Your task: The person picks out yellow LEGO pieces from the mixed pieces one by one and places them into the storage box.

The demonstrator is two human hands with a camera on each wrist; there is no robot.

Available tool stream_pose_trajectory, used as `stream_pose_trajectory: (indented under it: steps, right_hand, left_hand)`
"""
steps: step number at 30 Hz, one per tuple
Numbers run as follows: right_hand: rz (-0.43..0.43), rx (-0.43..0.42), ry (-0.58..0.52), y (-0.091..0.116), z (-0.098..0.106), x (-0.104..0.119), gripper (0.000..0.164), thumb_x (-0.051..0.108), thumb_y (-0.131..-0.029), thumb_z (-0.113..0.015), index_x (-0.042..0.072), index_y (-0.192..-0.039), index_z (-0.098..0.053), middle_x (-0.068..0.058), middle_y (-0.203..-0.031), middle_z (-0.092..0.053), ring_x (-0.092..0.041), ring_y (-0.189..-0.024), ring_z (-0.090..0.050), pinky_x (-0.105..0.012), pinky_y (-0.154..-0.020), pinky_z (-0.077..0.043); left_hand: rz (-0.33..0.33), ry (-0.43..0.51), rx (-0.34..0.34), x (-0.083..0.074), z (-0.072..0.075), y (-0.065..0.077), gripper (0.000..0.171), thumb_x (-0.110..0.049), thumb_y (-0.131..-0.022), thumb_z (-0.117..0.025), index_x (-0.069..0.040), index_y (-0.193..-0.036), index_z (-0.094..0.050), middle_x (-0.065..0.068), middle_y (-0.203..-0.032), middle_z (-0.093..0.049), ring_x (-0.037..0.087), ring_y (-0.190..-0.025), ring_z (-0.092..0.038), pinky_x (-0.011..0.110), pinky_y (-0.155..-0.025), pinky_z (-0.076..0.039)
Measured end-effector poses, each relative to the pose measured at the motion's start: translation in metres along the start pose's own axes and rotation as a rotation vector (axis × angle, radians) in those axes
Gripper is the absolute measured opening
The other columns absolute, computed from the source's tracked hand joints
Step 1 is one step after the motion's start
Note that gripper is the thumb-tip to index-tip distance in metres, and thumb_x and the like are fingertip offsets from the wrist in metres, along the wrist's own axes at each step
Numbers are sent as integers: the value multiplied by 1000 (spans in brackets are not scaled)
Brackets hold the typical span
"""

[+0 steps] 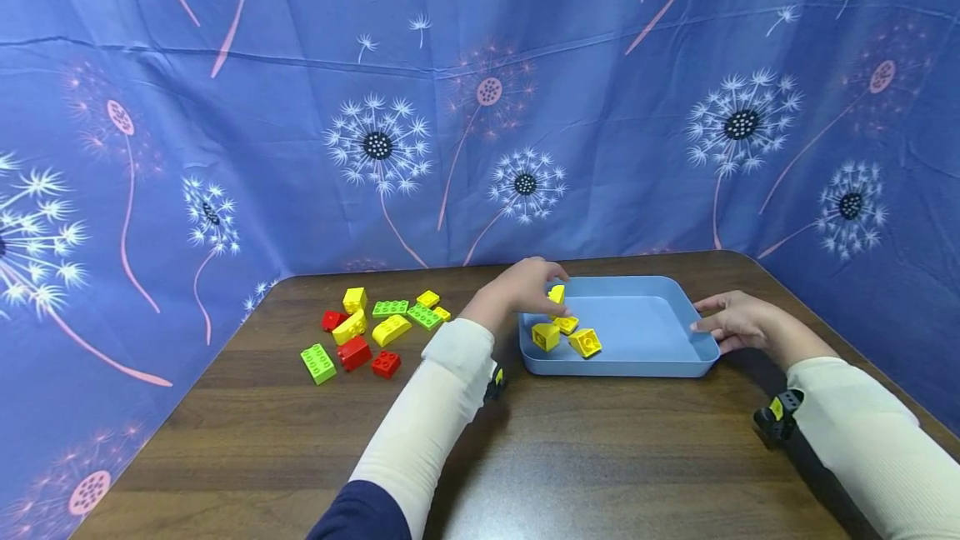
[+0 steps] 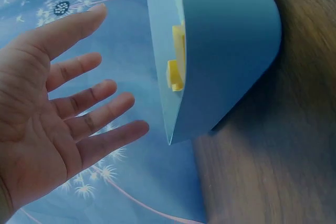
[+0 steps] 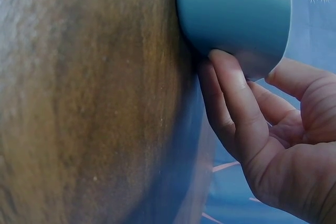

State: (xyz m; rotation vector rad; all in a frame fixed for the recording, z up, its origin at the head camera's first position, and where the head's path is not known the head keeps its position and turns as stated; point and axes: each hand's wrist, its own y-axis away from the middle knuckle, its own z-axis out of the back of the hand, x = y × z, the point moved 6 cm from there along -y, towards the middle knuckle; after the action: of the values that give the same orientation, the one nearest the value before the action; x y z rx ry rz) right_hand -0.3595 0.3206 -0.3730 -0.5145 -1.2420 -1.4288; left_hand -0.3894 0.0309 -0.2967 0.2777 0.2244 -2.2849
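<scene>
A shallow blue tray lies on the wooden table with several yellow toy bricks at its left end. Over that end is my left hand, its fingers spread and nothing held in the left wrist view, where the tray wall stands beside the fingertips. My right hand grips the tray's right end. In the right wrist view its thumb is at the rim and its fingers lie against the outside of the blue wall. One yellow brick is partly hidden by the left hand.
Left of the tray lie loose bricks: green ones, red ones and yellow ones. A blue dandelion-print cloth hangs behind the table and along its right side.
</scene>
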Motion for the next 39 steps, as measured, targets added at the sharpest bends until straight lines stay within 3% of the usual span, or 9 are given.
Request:
stream_pose_trajectory:
  steps: [9,15,19,27,39]
  right_hand:
    - [2,-5,-3,0,1,-1,73,6,-81,-61,-14,-133,-15,-12,-89,-63,-25,-78,-63,-41,-67,-51]
    - [-2,-15,-11,-2,3,-1,73,8,-81,-62,-13,-133,-16,-11,-87,-64,-25,-77,-63,-40,-67,-51]
    - [4,0,-22,-2,3,-2,74,6,-80,-62,-13,-134,-15,-11,-87,-64,-26,-78,-63,-41,-67,-51]
    - [6,14,-24,-5,4,-3,76,7,-80,-63,-14,-133,-13,-10,-86,-63,-26,-78,-63,-40,-67,-51]
    - [3,12,-6,-5,3,-3,71,5,-81,-60,-15,-133,-15,-10,-86,-64,-25,-76,-63,-40,-67,-51]
  left_hand:
    - [-26,-66,-15,2,6,21,54,-44,-71,-69,-19,-118,-56,-2,-112,-52,11,-101,-47,26,-85,-41]
    - [-39,-80,-65,13,16,35,50,-42,-73,-68,-17,-114,-58,-3,-104,-53,11,-91,-49,25,-78,-42]
    - [-22,-86,-77,24,18,43,49,-42,-73,-68,-16,-113,-59,0,-100,-54,9,-81,-49,24,-72,-42]
    - [-13,-63,-91,42,23,61,49,-38,-72,-69,-11,-111,-60,6,-107,-57,17,-94,-51,30,-79,-43]
    - [61,-79,-87,68,29,85,49,-39,-72,-70,-12,-112,-59,4,-106,-55,13,-84,-51,30,-75,-43]
